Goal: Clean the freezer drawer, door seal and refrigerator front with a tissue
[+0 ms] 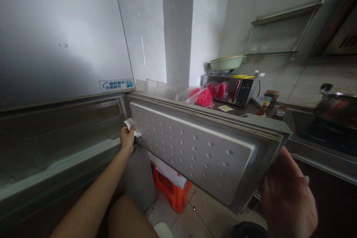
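Refrigerator (64,37) at left. Its lower door (192,148) stands open across centre, dimpled inner face toward me. Microwave (228,91) far right. Orange stool (178,197) beneath door. My right hand (290,197), near right, partly open at door's free edge; grip cannot be told. My left hand (127,139) pinches white cloth (129,123) against door's left end.

The left hand (127,138) is pinching, its arm (104,178) stretching forward; the right hand (290,197) is standing upright, slightly blurred.
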Demonstrator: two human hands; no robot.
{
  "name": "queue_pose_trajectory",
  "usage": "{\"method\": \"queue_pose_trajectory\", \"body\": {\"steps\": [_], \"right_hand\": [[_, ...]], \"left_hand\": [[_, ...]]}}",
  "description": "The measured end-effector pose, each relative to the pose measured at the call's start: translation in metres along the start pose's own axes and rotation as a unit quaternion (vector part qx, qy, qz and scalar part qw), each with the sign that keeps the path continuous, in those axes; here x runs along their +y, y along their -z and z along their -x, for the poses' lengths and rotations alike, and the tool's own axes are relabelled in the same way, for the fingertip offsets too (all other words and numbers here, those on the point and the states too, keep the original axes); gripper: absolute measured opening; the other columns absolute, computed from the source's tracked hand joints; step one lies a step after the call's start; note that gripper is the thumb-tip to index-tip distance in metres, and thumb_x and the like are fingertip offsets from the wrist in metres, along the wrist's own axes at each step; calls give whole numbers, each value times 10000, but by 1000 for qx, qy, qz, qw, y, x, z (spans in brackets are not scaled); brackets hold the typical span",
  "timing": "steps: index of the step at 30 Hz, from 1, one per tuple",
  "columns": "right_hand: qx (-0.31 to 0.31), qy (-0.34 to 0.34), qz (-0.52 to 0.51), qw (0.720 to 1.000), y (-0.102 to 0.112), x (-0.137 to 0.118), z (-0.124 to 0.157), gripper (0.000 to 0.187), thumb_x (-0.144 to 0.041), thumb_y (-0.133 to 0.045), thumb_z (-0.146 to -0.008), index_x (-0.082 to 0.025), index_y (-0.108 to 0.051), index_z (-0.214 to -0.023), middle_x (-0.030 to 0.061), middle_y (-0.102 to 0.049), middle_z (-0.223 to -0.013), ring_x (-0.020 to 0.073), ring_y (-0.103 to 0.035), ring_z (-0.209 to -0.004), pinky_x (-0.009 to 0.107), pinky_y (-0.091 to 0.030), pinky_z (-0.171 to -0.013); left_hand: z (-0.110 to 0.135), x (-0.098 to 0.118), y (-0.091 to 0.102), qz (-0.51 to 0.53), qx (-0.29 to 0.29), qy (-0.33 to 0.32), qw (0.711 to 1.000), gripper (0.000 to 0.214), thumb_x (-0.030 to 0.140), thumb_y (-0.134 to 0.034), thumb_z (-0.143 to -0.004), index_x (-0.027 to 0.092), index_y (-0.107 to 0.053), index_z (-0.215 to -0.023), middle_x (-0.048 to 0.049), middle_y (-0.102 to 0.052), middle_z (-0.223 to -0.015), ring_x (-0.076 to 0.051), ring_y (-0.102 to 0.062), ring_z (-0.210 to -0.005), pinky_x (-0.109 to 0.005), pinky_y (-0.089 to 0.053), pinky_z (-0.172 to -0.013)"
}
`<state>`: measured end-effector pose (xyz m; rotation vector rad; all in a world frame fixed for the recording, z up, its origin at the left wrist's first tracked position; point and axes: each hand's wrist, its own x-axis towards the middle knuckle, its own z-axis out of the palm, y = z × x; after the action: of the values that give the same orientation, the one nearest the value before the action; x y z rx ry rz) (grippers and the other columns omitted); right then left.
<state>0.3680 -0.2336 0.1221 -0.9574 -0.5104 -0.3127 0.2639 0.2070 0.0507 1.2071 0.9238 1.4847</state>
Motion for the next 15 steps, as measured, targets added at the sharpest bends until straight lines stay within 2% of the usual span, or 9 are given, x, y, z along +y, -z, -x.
{"method": "queue_pose_trajectory", "body": {"steps": [4,8,10,12,15], "right_hand": [[7,-19,8,1000,7,5,2,405,-350,-359,-932,-287,-592,-1257,27,-567,-1355,238,-455,-1316,484,-281,-1139],[44,-68,0,997,19,12,0,436,-433,-331,-930,-299,-585,-1258,7,-543,-1382,241,-403,-1354,493,-181,-1179],[56,-74,-1,996,22,14,-1,434,-438,-343,-925,-293,-586,-1255,9,-537,-1388,243,-388,-1363,496,-150,-1186],[50,-70,0,996,22,13,-1,418,-411,-366,-917,-286,-595,-1244,10,-544,-1381,243,-382,-1367,498,-149,-1186],[-6,-20,23,1000,14,7,2,419,-381,-345,-922,-302,-581,-1259,8,-543,-1379,252,-414,-1345,525,-227,-1152]], "left_hand": [[-9,2,3,-6,-8,22,1000,120,129,-612,-653,174,-526,-725,42,-550,-647,-110,-515,-577,-215,-392,-553],[18,10,-8,15,13,-16,1000,99,161,-563,-729,189,-485,-783,51,-527,-690,-99,-510,-608,-206,-402,-587],[46,15,-17,25,11,-43,999,89,198,-544,-772,192,-475,-828,45,-523,-723,-103,-518,-638,-212,-409,-614],[84,22,-24,30,-12,-73,997,110,224,-556,-786,194,-484,-864,27,-551,-785,-115,-548,-707,-223,-426,-665],[155,40,-30,35,-78,-121,989,146,248,-602,-790,198,-529,-905,-4,-594,-862,-145,-586,-822,-252,-452,-754]]}}
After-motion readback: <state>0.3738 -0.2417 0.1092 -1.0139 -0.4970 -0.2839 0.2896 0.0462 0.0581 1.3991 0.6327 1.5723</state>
